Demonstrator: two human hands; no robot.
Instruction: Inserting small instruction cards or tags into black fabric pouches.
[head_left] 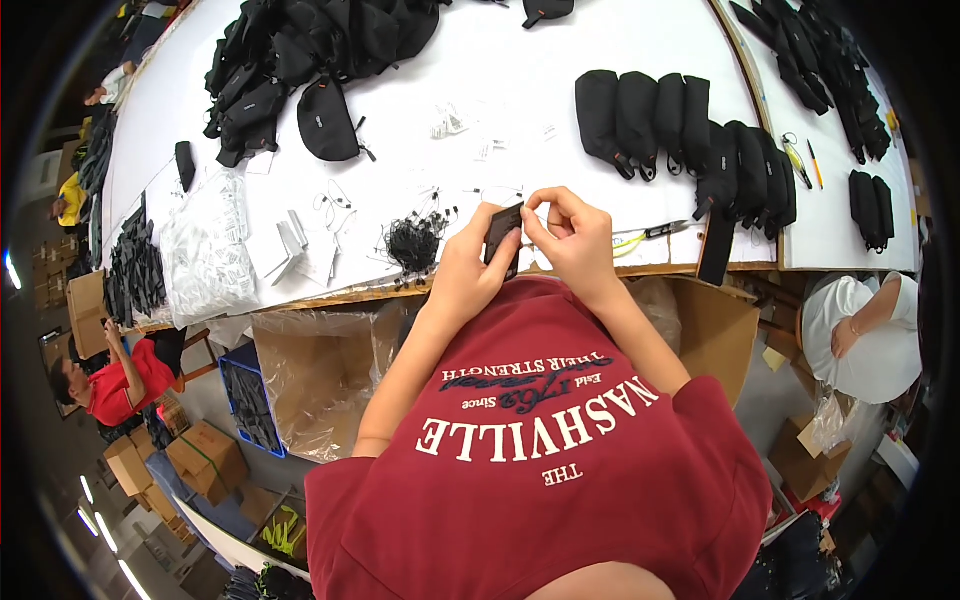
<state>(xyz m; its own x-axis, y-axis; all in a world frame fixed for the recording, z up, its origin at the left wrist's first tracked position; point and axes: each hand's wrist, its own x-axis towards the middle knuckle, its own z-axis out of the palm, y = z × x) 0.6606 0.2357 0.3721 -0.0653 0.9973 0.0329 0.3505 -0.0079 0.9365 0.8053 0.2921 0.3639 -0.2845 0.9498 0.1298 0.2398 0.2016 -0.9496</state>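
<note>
My left hand (468, 268) grips a small flat black card-like tag (503, 232) just above the near edge of the white table (520, 80). My right hand (566, 232) pinches at the tag's upper right corner with thumb and fingertips. Just left of my hands lies a tangle of thin black string loops (413, 243). Both forearms rise from my dark red printed shirt (540, 440).
A row of black pouches (690, 140) stands at the right, and a heap of black pouches (300, 60) at the back left. Clear plastic bags (205, 250), white cards (300, 250), scissors (660, 232) and a lined cardboard box (310, 370) are near. Other people work at left and right.
</note>
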